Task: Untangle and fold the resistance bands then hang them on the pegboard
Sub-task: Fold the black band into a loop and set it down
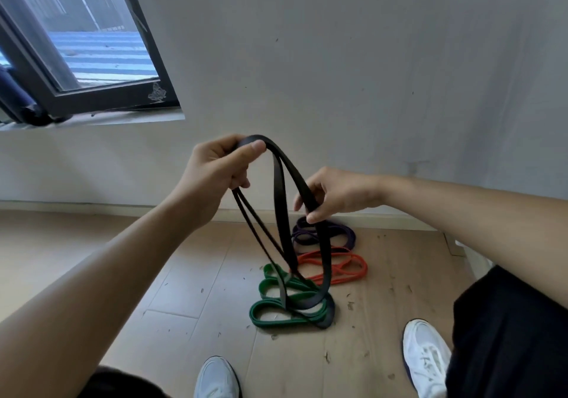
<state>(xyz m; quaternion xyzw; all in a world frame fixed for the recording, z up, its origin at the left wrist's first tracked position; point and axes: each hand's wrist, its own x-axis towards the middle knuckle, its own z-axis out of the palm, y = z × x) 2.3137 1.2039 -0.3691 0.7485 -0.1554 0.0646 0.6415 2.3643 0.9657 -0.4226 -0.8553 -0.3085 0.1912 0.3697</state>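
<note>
Both forearms reach forward from the bottom corners of the view, bare, with the hands raised in front of the wall. The left hand is the higher one: its fingers are curled into a fist round the top bend of the black band, with the thumb laid flat over the strap, and two thin strands drop out below the fist. The right hand sits lower and to the right, wrist bent downward, and pinches one wide strand of the same band between thumb and fingertips. From the two hands the black band hangs in long loops, its lowest bend lying on the wooden floor on top of the green band. Just behind the green band lies the orange band, and behind that, near the skirting, the purple band, each in loose coils. Two white shoes show at the bottom edge, and a window is at upper left.
</note>
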